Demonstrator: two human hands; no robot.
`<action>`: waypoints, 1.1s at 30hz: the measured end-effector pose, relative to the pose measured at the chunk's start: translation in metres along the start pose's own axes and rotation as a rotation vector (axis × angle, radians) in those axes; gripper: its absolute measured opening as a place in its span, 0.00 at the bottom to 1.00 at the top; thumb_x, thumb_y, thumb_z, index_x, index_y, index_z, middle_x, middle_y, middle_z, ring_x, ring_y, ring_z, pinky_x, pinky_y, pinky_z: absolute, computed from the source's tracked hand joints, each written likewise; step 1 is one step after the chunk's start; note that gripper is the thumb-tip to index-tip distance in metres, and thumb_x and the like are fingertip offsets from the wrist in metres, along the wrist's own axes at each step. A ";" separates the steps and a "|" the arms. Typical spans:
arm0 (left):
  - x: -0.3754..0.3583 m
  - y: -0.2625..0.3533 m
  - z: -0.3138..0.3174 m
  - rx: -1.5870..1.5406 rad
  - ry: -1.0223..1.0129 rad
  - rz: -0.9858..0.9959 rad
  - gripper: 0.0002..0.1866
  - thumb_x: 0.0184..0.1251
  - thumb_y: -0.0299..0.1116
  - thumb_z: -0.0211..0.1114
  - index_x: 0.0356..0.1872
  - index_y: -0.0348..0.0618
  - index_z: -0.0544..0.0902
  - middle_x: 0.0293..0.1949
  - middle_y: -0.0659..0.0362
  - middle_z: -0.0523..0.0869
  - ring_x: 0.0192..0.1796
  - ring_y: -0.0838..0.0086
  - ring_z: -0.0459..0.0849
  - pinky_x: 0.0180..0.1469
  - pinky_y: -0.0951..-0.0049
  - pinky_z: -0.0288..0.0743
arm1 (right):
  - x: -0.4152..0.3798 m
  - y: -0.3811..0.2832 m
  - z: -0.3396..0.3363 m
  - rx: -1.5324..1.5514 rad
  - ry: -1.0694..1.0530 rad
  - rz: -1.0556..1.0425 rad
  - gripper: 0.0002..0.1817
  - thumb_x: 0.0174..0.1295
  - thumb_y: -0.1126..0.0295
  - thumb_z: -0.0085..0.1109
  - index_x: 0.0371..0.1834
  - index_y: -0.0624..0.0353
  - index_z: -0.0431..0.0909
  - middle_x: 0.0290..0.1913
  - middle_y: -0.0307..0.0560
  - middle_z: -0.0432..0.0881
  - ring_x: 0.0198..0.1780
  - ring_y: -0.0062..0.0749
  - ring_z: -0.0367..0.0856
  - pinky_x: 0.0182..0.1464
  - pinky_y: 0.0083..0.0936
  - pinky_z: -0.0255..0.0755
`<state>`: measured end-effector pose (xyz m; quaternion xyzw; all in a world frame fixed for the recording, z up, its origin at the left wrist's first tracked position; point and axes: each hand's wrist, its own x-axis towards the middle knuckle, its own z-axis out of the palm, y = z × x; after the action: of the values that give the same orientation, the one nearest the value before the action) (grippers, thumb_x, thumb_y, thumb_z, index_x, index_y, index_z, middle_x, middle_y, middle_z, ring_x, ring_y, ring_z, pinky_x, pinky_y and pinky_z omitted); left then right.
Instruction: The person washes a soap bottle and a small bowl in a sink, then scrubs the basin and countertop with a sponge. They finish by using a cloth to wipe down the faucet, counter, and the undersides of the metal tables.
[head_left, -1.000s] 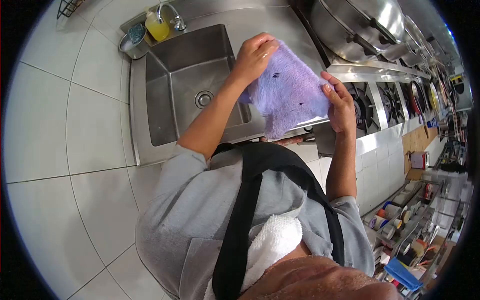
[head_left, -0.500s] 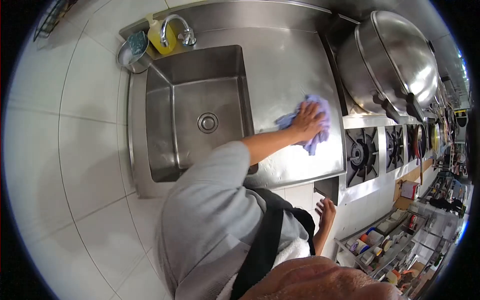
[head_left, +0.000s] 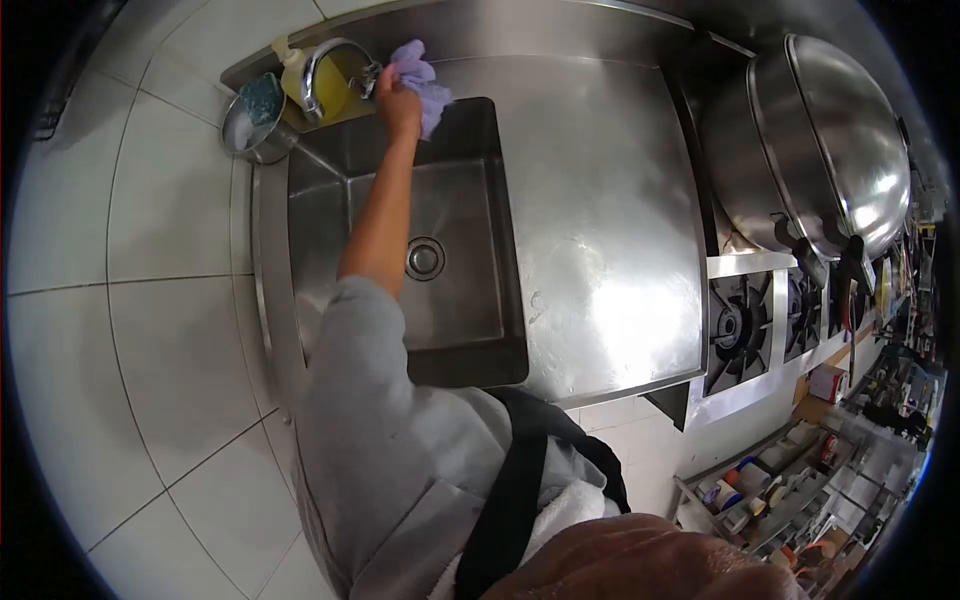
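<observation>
My left hand (head_left: 401, 105) is closed around a bunched lilac cloth (head_left: 428, 92), with folds hanging out on its right side. The hand is at the back rim of the steel sink, right beside the tap (head_left: 318, 75). Below the outstretched forearm lies the sink basin (head_left: 465, 290) with a round drain (head_left: 425, 258). A bottle of yellow liquid (head_left: 335, 98) stands just behind and left of the tap. My right hand is out of sight.
A metal pot (head_left: 270, 145) holding a green scouring pad (head_left: 262, 98) sits at the sink's back left corner. Right of the basin runs a steel worktop (head_left: 600, 180) with wet marks. Beyond it are gas burners (head_left: 738, 325), a large steel vessel (head_left: 830, 150) and a loaded shelf (head_left: 765, 475).
My left hand has carried the cloth from the worktop on the right over to the tap at the back of the sink. My right hand has left the view.
</observation>
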<state>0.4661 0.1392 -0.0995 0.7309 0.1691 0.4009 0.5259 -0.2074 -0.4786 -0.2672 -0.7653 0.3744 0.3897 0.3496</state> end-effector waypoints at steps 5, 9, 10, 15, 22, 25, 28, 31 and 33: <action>-0.009 0.054 0.045 -0.270 -0.515 -0.181 0.21 0.68 0.44 0.52 0.53 0.40 0.73 0.50 0.55 0.79 0.55 0.65 0.74 0.56 0.67 0.67 | 0.020 -0.001 -0.005 -0.232 -0.009 -0.105 0.15 0.62 0.62 0.52 0.44 0.63 0.75 0.37 0.54 0.80 0.43 0.36 0.82 0.38 0.33 0.77; -0.047 -0.041 0.122 0.623 -0.680 1.232 0.25 0.62 0.49 0.56 0.58 0.50 0.71 0.49 0.56 0.78 0.51 0.62 0.76 0.53 0.62 0.68 | 0.005 -0.085 -0.029 0.823 0.040 0.080 0.18 0.63 0.61 0.53 0.47 0.66 0.73 0.40 0.51 0.79 0.40 0.38 0.81 0.37 0.31 0.78; -0.081 0.004 0.110 0.593 -0.746 0.986 0.25 0.61 0.47 0.57 0.57 0.48 0.71 0.49 0.55 0.78 0.51 0.60 0.75 0.53 0.59 0.68 | -0.005 -0.111 -0.042 0.811 0.050 0.105 0.19 0.63 0.61 0.52 0.50 0.66 0.71 0.42 0.51 0.79 0.41 0.39 0.81 0.38 0.32 0.78; -0.345 0.114 -0.051 -0.061 -1.203 0.862 0.22 0.52 0.40 0.61 0.49 0.44 0.76 0.47 0.52 0.76 0.50 0.59 0.74 0.52 0.56 0.67 | -0.019 -0.203 -0.044 0.813 -0.030 0.078 0.23 0.63 0.61 0.51 0.57 0.65 0.67 0.49 0.55 0.78 0.46 0.42 0.80 0.45 0.35 0.75; -0.183 0.098 0.056 0.460 -1.175 0.618 0.18 0.49 0.36 0.61 0.45 0.51 0.80 0.45 0.57 0.78 0.51 0.58 0.75 0.54 0.56 0.67 | 0.013 -0.095 -0.022 0.887 -0.069 0.198 0.15 0.63 0.61 0.50 0.47 0.58 0.72 0.41 0.47 0.80 0.38 0.38 0.81 0.36 0.35 0.77; -0.111 0.036 0.171 0.812 -0.538 0.604 0.26 0.64 0.49 0.50 0.60 0.50 0.70 0.61 0.53 0.68 0.64 0.58 0.64 0.63 0.58 0.59 | -0.015 -0.072 -0.003 1.010 0.085 0.287 0.12 0.63 0.62 0.52 0.40 0.60 0.73 0.37 0.48 0.79 0.36 0.38 0.80 0.36 0.35 0.76; -0.096 0.047 0.266 0.649 -0.786 0.666 0.27 0.67 0.50 0.46 0.64 0.50 0.65 0.64 0.52 0.66 0.66 0.55 0.63 0.66 0.58 0.56 | -0.037 -0.060 0.014 1.084 0.140 0.363 0.12 0.62 0.62 0.54 0.36 0.61 0.73 0.35 0.49 0.79 0.36 0.39 0.80 0.37 0.36 0.76; -0.134 0.063 0.330 0.505 -0.815 0.849 0.25 0.66 0.47 0.48 0.61 0.49 0.69 0.61 0.52 0.70 0.61 0.58 0.69 0.64 0.59 0.58 | -0.043 -0.058 0.021 1.036 0.046 0.391 0.13 0.62 0.62 0.54 0.39 0.61 0.73 0.37 0.50 0.79 0.38 0.40 0.80 0.37 0.36 0.76; -0.192 0.109 0.326 0.395 -0.882 0.790 0.22 0.64 0.45 0.50 0.57 0.48 0.72 0.57 0.52 0.74 0.58 0.59 0.72 0.61 0.58 0.62 | -0.044 -0.059 0.028 1.018 -0.006 0.383 0.13 0.61 0.62 0.54 0.41 0.61 0.73 0.39 0.50 0.80 0.39 0.40 0.80 0.38 0.36 0.76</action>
<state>0.5770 -0.2380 -0.1196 0.9184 -0.2762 0.1869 0.2129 -0.1848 -0.4137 -0.2283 -0.4164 0.6475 0.2182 0.5998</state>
